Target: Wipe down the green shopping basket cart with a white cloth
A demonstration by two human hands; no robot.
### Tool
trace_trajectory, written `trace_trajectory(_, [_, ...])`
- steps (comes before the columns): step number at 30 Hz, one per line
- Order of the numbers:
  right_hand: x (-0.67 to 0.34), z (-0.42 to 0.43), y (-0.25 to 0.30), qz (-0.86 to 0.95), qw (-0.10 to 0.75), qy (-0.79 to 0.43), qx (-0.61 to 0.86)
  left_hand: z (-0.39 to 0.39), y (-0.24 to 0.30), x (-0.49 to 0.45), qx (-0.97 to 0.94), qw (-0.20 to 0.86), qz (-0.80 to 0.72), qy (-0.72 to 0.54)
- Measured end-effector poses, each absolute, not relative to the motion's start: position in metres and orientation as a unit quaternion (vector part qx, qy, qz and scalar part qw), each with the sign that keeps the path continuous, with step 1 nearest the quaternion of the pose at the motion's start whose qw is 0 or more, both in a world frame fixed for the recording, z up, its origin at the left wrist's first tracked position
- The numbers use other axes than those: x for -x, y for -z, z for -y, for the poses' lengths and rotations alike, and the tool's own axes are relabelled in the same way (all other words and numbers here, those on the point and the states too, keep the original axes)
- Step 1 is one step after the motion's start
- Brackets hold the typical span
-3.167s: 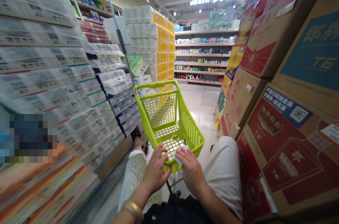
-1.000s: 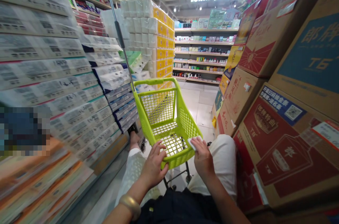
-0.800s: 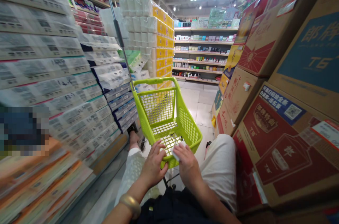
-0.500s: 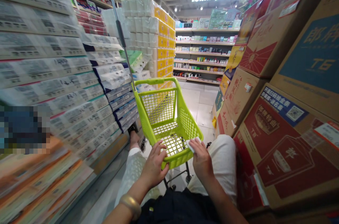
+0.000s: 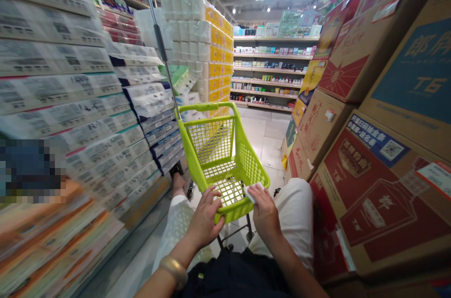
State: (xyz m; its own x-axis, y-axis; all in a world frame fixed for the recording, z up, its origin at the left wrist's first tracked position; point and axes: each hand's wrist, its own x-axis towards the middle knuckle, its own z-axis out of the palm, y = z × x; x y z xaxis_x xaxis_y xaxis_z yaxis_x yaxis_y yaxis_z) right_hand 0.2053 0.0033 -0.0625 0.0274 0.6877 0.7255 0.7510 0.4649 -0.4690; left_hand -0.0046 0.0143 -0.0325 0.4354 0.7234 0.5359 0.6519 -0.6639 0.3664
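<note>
A lime-green shopping cart basket [image 5: 251, 157] with lattice walls stands between my knees, its near rim towards me. My left hand [image 5: 207, 213] is closed over the near left corner of the rim, thumb on the outer side. At the near right corner, my right hand [image 5: 264, 206] presses a folded white cloth or tissue [image 5: 251, 191] against the rim; its fingers cover part of it. A grey metal pole [image 5: 160, 40] with a dark sleeve rises from the cart's far left corner. No goods show inside the basket.
Stacked packs of tissue paper [image 5: 88, 96] line the left side. Cardboard cartons [image 5: 380, 194] are piled close on the right. Yellow-and-white paper packs [image 5: 211, 49] stand beyond the cart, and shelves of small goods [image 5: 271, 70] stand across the tiled aisle [image 5: 264, 133].
My right hand and the white cloth have slid slightly left along the rim. My left hand stays on its corner, and the cart has hardly moved.
</note>
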Motion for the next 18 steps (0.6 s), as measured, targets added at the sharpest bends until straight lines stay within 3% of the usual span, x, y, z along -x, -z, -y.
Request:
trace_trajectory(6, [-0.173, 0.012, 0.056, 0.791, 0.442, -0.005, 0.424, -0.015, 0.035, 0.006, -0.849, 0.046, -0.403, -0.339])
trace_trajectory(12, [-0.181, 0.009, 0.054, 0.746, 0.462, 0.008, 0.479, -0.014, 0.034, 0.006, -0.846, 0.053, -0.408, -0.340])
trace_trajectory(18, [-0.166, 0.014, 0.053, 0.802, 0.433, -0.011, 0.411, -0.015, 0.035, 0.007, -0.852, 0.057, -0.399, -0.334])
